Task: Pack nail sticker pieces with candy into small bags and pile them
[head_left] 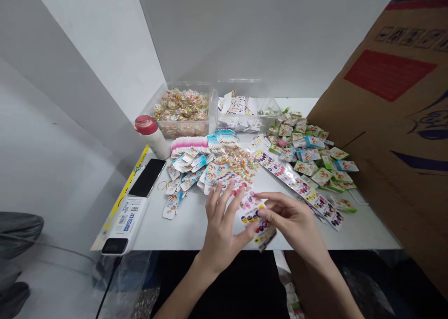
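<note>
My left hand (221, 225) and my right hand (290, 216) both hold a printed sticker strip (252, 215) above the white table (182, 232). The strip's lower end hangs past my right thumb, and its upper part lies against my left fingers. Just beyond my left fingertips is a heap of white and blue printed cards (187, 172), with small colourful packets (236, 162) scattered over it. To the right, a long sticker strip (297, 183) lies flat beside a spread of green-edged cards (308, 156).
At the back stand a clear tub of colourful packets (182, 111) and a clear tub of sticker sheets (241, 114). A red-capped bottle (152, 135), a black phone (147, 177) and a white device (126, 221) sit at the left. A cardboard box (392, 100) rises on the right.
</note>
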A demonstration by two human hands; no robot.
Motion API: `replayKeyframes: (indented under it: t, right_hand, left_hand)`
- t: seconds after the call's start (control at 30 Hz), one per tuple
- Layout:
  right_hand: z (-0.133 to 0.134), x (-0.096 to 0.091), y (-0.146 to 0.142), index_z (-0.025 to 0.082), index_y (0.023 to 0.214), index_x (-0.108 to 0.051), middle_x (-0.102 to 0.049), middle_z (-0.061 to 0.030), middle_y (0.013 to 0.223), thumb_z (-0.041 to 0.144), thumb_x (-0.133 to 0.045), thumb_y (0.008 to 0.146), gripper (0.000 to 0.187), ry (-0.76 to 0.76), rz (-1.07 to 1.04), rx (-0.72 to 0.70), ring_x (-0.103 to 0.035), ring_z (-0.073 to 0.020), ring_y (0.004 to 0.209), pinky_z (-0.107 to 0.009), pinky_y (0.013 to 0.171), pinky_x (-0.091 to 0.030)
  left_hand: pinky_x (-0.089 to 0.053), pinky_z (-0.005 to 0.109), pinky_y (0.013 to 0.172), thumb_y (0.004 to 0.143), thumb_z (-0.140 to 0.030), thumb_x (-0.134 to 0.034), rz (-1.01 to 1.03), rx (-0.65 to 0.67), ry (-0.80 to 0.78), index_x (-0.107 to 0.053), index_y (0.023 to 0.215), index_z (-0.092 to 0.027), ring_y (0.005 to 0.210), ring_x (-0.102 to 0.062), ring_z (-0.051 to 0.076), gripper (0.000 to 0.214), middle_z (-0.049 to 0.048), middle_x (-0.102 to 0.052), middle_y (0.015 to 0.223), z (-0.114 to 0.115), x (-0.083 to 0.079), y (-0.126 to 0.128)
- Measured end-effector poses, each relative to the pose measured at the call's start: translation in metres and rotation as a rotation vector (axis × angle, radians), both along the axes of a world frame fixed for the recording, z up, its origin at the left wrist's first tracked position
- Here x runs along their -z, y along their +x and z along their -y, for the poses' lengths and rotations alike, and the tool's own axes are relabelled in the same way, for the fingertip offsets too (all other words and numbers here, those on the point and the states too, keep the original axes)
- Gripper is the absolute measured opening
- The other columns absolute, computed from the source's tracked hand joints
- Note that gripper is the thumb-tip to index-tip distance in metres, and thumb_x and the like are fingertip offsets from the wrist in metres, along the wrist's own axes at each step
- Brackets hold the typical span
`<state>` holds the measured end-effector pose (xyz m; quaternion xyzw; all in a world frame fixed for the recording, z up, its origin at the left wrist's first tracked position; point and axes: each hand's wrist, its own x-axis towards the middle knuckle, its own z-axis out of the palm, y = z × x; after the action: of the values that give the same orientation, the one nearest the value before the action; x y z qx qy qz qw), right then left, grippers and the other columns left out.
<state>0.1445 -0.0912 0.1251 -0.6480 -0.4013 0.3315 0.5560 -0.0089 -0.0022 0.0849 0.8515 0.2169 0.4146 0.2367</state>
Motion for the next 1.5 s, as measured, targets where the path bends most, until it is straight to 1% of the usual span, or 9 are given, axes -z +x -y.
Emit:
replayKeyframes:
  t: [0.1,0.2,0.37,0.57,0.7,0.83,1.03,1.23,1.5]
  right_hand:
    - [0.000,-0.003,-0.004,0.025,0.108,-0.070,-0.063,-0.0004,0.075,0.033,-0.074,0.079,0.031,0.026,0.014,-0.075,-0.059,-0.0141,0.069,-0.026,0.066,-0.049]
    - [-0.003,-0.007,0.000,0.027,0.100,-0.073,-0.060,-0.0016,0.081,0.031,-0.073,0.080,0.021,0.060,0.163,-0.133,-0.056,-0.0148,0.076,-0.028,0.072,-0.046]
    - [-0.010,0.002,-0.004,0.026,0.109,-0.070,-0.060,-0.0017,0.080,0.033,-0.071,0.082,0.028,-0.029,-0.013,-0.264,-0.053,-0.0137,0.072,-0.027,0.067,-0.045]
    - [-0.015,0.022,-0.014,0.025,0.089,-0.076,-0.055,-0.0003,0.072,0.028,-0.069,0.083,0.010,0.052,-0.214,-0.148,-0.053,-0.0130,0.069,-0.025,0.062,-0.043]
    - [-0.014,0.019,-0.015,0.025,0.086,-0.077,-0.059,-0.0034,0.081,0.023,-0.057,0.090,0.020,0.114,-0.084,-0.242,-0.057,-0.0154,0.075,-0.027,0.067,-0.045]
    - [-0.010,0.015,-0.014,0.027,0.106,-0.074,-0.060,-0.0061,0.094,0.015,-0.046,0.090,0.034,0.160,0.102,-0.347,-0.058,-0.0197,0.089,-0.033,0.079,-0.047]
    - [-0.007,0.023,-0.014,0.035,0.130,-0.058,-0.048,-0.0067,0.130,0.019,-0.059,0.088,0.045,0.117,0.268,-0.425,-0.050,-0.0229,0.116,-0.037,0.098,-0.043]
    - [-0.016,0.033,-0.029,0.028,0.105,-0.071,-0.062,-0.0053,0.103,0.029,-0.069,0.084,0.021,0.163,-0.023,-0.176,-0.058,-0.0204,0.100,-0.034,0.089,-0.048]
    - [-0.025,0.030,-0.040,0.020,0.100,-0.068,-0.069,-0.0055,0.101,0.033,-0.074,0.078,0.026,0.087,-0.480,-0.005,-0.060,-0.0216,0.097,-0.034,0.089,-0.048]
  left_hand:
    - [-0.039,0.040,0.105,0.087,-0.013,-0.062,0.099,0.139,-0.094,-0.061,0.118,-0.024,0.109,-0.060,0.021,0.032,0.0036,-0.071,0.107,-0.002,-0.015,-0.007]
    - [-0.051,0.024,0.077,0.091,-0.015,-0.057,0.152,0.166,-0.472,-0.068,0.103,-0.022,0.080,-0.066,0.014,0.018,0.0009,-0.072,0.090,-0.001,-0.022,-0.014]
    - [-0.051,0.022,0.072,0.090,-0.031,-0.061,0.141,0.209,-0.984,-0.072,0.098,-0.019,0.079,-0.067,0.015,0.018,0.0024,-0.074,0.087,-0.002,-0.024,-0.017]
    - [-0.052,0.024,0.069,0.086,-0.038,-0.064,0.325,0.175,-1.313,-0.066,0.106,-0.018,0.073,-0.068,0.016,0.028,0.0041,-0.073,0.080,-0.003,-0.009,-0.016]
    - [-0.052,0.023,0.063,0.084,-0.043,-0.064,0.381,0.088,-1.390,-0.069,0.098,-0.016,0.074,-0.069,0.018,0.031,0.0059,-0.074,0.083,-0.002,-0.005,-0.016]
    - [-0.054,0.026,0.064,0.083,-0.045,-0.065,0.374,0.088,-1.450,-0.069,0.102,-0.015,0.074,-0.070,0.020,0.036,0.0075,-0.074,0.084,-0.003,-0.006,-0.018]
    - [-0.054,0.024,0.073,0.082,-0.031,-0.070,0.393,0.052,-1.320,-0.068,0.097,-0.016,0.083,-0.071,0.019,0.022,0.0064,-0.075,0.091,-0.006,-0.003,-0.019]
    - [-0.056,0.033,0.078,0.080,-0.027,-0.072,0.463,0.126,-1.344,-0.067,0.093,-0.015,0.085,-0.071,0.022,0.019,0.0073,-0.075,0.089,-0.003,0.002,-0.016]
    - [-0.057,0.039,0.087,0.088,-0.039,-0.061,0.419,0.244,-1.277,-0.068,0.103,-0.015,0.101,-0.067,0.026,0.029,0.0110,-0.071,0.111,0.006,-0.006,-0.013]
